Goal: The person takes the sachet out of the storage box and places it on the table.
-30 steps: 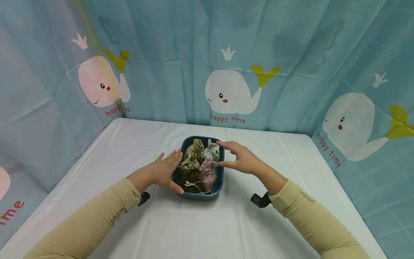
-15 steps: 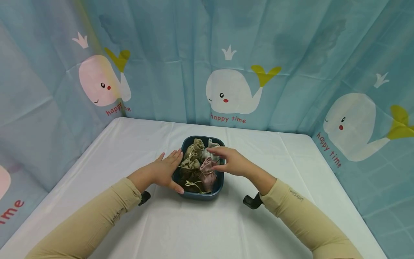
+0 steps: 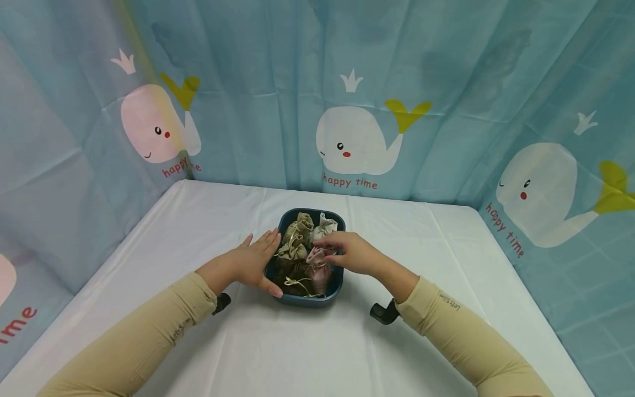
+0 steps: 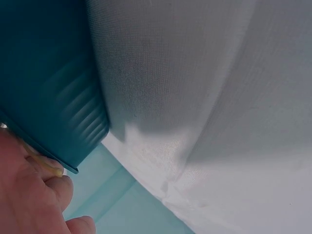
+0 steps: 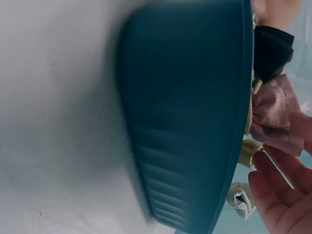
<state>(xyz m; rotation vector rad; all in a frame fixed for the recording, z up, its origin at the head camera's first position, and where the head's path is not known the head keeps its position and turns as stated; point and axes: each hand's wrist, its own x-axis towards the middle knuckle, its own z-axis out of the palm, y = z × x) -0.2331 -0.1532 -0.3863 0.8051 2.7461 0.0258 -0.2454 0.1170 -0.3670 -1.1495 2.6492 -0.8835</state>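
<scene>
A dark blue rectangular box [image 3: 310, 301] holds several small drawstring cloth pouches. My left hand [image 3: 245, 263] rests along the box's left side, fingers extended and thumb on the near left corner. Over the box's right side reaches my right hand [image 3: 354, 253], its thumb and fingers on either side of the top of a pink pouch [image 3: 319, 270]. In the right wrist view, the thumb overlaps the pink pouch [image 5: 275, 114], with a gap between thumb and fingers. A pale grey pouch [image 3: 326, 223] lies behind it, partly covered by the right hand.
Olive pouches [image 3: 300, 226] fill the box's far left, and a dark brown pouch [image 3: 295, 281] with a pale ribbon sits near its front. The box stands on a white-covered table [image 3: 297, 353]. A blue whale-print curtain [image 3: 278, 110] hangs behind.
My right hand has moved left and slightly nearer, from the box's right rim to over the pink pouch, its fingers drawing closer together. The left hand and box keep their places.
</scene>
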